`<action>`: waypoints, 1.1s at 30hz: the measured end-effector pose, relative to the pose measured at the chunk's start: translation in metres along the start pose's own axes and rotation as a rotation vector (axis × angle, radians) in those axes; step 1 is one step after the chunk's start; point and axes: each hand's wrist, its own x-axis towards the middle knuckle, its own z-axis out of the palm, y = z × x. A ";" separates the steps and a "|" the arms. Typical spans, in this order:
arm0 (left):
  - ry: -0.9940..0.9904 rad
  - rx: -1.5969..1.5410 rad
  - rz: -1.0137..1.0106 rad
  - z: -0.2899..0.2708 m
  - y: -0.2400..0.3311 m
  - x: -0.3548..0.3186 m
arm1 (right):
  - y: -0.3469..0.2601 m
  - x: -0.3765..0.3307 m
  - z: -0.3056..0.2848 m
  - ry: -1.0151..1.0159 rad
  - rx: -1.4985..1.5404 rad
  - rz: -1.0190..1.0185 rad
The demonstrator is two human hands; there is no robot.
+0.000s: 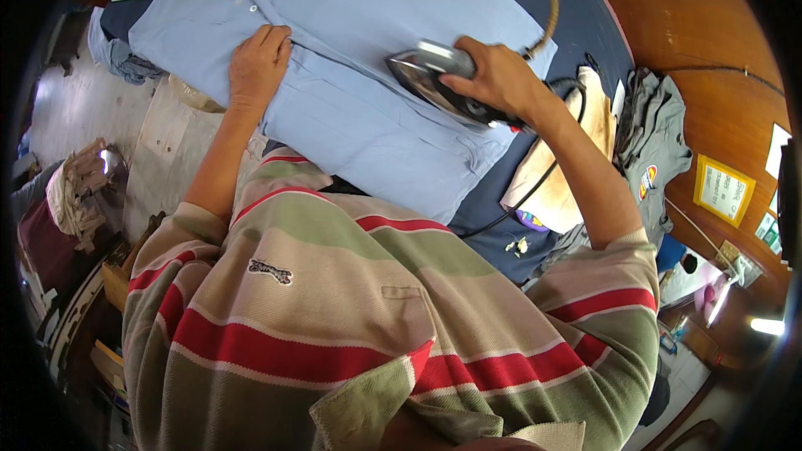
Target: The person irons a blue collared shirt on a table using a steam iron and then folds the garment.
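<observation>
A light blue shirt [351, 0] lies spread over a dark blue covered table, its buttoned front edge running across it. My right hand [497, 75] is wrapped round the handle of a clothes iron [430, 88], whose dark soleplate rests along the shirt's front edge. The iron is slightly blurred. My left hand [261, 63] presses on the cloth beside the front edge, near a white button [253, 8]. Its fingers are curled down against the fabric; whether they pinch it is hard to see.
A tan cord [553, 12] runs from the iron toward the far edge. Right of the shirt lie a folded cream cloth [547, 179], a black cable [535, 188] and grey garments [652, 129]. A wooden wall [693, 17] rises on the right. Some bluish cloth [129, 63] hangs at the left edge.
</observation>
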 end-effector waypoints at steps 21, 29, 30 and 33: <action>-0.020 -0.079 0.012 -0.003 0.004 0.004 | 0.034 -0.058 0.004 -0.031 -0.023 -0.104; 0.026 -0.060 -0.001 -0.008 0.008 0.002 | 0.068 -0.033 -0.021 0.191 0.028 0.243; 0.022 -0.064 0.006 -0.006 0.007 0.004 | 0.087 -0.029 -0.025 0.264 0.057 0.269; 0.051 -0.060 0.049 -0.006 0.012 0.007 | 0.142 -0.018 -0.037 0.441 0.107 0.289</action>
